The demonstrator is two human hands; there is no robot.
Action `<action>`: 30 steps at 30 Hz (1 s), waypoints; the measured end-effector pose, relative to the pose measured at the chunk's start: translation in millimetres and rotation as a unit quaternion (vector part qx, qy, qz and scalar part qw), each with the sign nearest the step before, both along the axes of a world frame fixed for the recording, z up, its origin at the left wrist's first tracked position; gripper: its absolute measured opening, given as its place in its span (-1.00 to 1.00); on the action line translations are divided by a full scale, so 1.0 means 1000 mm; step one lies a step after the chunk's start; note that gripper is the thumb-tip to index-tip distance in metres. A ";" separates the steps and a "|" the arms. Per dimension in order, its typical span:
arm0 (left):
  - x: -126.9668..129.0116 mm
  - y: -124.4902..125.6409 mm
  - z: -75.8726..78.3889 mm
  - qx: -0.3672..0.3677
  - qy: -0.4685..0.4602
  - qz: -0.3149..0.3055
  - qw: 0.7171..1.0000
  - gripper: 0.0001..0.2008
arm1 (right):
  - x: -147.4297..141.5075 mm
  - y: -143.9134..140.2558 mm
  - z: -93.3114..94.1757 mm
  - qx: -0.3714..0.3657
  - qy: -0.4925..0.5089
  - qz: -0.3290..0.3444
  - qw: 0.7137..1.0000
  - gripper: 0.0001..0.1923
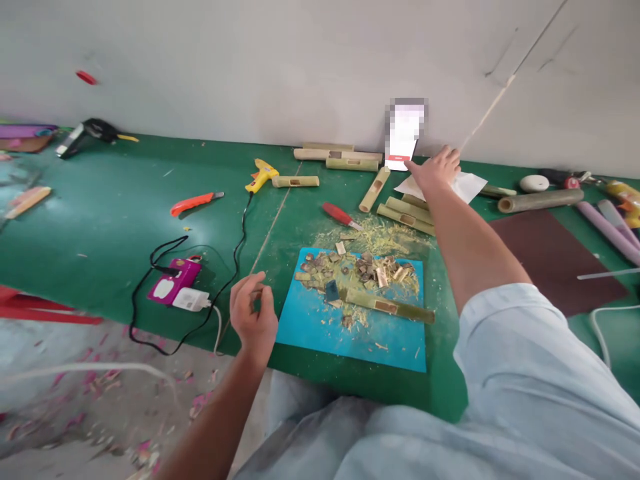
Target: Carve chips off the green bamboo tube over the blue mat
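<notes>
A person at a green worktable (100, 220) reaches across bamboo work in progress. The left hand (253, 317) hovers near the table's front edge, fingers loosely curled with thumb and forefinger close together; whether they pinch anything cannot be told. Just left of it lie a magenta device (175, 280) and white charger (190, 300) on black cable; farther beyond are an orange cutter (195, 202) and a yellow glue gun (261, 175). Immediately right of that hand sits the blue cutting mat (310, 327), carrying bamboo chips (350, 267) and a notched bamboo strip (387, 305). The right arm stretches far over the mat, its right hand (436, 170) open, palm down, fingertips at the base of a phone (403, 137) propped against the wall, grasping nothing, with white paper (467, 185) and cut bamboo tubes (405, 213) beneath the wrist. A light single-finger tap seems wisest, since the leaning phone could slide; keeping the sleeve clear of the shavings would help too.
</notes>
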State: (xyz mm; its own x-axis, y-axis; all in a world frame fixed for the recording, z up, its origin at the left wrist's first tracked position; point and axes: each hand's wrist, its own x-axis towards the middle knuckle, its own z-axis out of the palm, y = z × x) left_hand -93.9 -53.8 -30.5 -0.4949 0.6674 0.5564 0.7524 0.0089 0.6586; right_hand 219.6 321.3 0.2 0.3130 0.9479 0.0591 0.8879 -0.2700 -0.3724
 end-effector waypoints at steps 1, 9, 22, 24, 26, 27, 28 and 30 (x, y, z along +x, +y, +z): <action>-0.001 0.000 -0.001 -0.004 -0.005 -0.003 1.000 -0.76 | 0.000 0.003 -0.002 0.005 -0.001 0.003 1.000 0.23; -0.004 0.000 -0.005 -0.014 -0.020 -0.024 0.999 -0.77 | -0.005 0.011 -0.009 0.011 -0.021 0.017 1.000 0.19; -0.003 0.000 -0.003 -0.042 0.014 -0.070 0.997 -0.77 | 0.004 -0.052 0.024 0.134 -0.014 0.126 0.983 -0.16; -0.002 0.000 -0.003 -0.040 0.016 -0.078 0.996 -0.78 | 0.006 -0.072 0.028 0.155 -0.016 0.162 0.974 -0.16; 0.000 0.001 -0.003 -0.034 0.018 -0.086 0.996 -0.79 | 0.008 -0.090 0.032 0.162 -0.011 0.171 0.972 -0.18; 0.001 0.001 -0.002 -0.032 0.019 -0.091 0.995 -0.80 | 0.009 -0.098 0.034 0.166 -0.004 0.170 0.971 -0.21; 0.002 0.001 -0.002 -0.030 0.019 -0.096 0.995 -0.80 | 0.011 -0.107 0.036 0.167 0.006 0.169 0.971 -0.25; 0.003 0.002 -0.001 -0.027 0.023 -0.106 0.994 -0.80 | 0.013 -0.125 0.039 0.174 0.029 0.178 0.968 -0.33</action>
State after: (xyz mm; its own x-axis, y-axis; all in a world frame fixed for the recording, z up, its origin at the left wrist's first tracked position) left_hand -90.6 -52.1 -31.0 -0.3142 0.7834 0.5362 0.7709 -0.1191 0.6257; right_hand 233.0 196.5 39.3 -0.0179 0.9225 0.3856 0.8768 0.1998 -0.4374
